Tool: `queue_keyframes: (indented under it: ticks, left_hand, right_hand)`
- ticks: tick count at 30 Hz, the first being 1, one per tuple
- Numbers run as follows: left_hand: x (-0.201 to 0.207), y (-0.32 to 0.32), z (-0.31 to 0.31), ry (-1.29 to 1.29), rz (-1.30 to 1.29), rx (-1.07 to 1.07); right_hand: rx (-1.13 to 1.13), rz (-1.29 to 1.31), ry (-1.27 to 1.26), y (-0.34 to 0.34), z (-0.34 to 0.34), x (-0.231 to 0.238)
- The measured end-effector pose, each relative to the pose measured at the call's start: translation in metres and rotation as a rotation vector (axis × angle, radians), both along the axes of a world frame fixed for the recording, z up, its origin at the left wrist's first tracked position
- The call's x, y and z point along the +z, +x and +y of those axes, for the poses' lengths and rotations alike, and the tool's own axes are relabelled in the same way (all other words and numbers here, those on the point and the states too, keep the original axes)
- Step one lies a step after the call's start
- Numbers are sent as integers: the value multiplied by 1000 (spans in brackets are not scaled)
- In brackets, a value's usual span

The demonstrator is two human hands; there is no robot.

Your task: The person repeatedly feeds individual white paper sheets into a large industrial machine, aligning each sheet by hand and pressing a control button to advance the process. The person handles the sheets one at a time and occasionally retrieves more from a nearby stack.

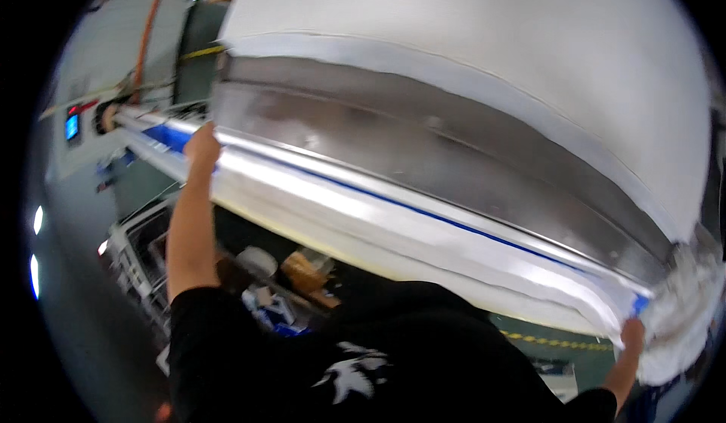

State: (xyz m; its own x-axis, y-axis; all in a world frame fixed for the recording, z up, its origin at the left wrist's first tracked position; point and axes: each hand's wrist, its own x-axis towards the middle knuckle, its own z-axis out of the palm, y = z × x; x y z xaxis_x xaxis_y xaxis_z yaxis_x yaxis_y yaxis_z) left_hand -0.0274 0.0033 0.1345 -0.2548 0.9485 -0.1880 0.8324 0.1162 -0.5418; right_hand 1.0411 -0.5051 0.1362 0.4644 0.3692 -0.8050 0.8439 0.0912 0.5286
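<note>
A long white sheet (pixel 423 219) hangs over a bar that runs from far left to near right in front of me. Near the sheet's left end, my left hand (pixel 203 148) is closed on its edge. My right hand (pixel 632 334) is closed at the sheet's right corner, with my arms spread wide. Blue material (pixel 168 137) shows on the bar beside my left hand, and a thin blue line runs along the bar. The fingertips of both hands are blurred.
Beyond the bar lies a grey metal panel (pixel 340 128), then a broad white sheet of material (pixel 469 15). A small lit screen (pixel 72 127) is at far left. Crumpled whitish plastic (pixel 684 309) bunches at right. Below the bar sit a cart (pixel 140 245) and brown scraps (pixel 308 273).
</note>
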Motion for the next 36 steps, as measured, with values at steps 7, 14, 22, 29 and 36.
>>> queue_keyframes:
  ticks: [7, 14, 22, 29, 36]
  left_hand:
    - [-51, 127, -37, 6, -405, -203]
    - [-61, 251, -72, -58, -676, -384]
    - [-50, 287, -65, -105, -678, -425]
    - [-51, 289, -59, -59, -696, -489]
    - [-43, 348, -71, -91, -884, -637]
  right_hand:
    - [-306, 61, 43, -14, 35, -17]
    - [-243, -7, 71, -15, 51, 0]
    - [-199, -19, 136, -1, 77, -15]
    - [-152, 41, 125, 15, 90, -29]
    - [-255, 83, -3, 5, 80, -7]
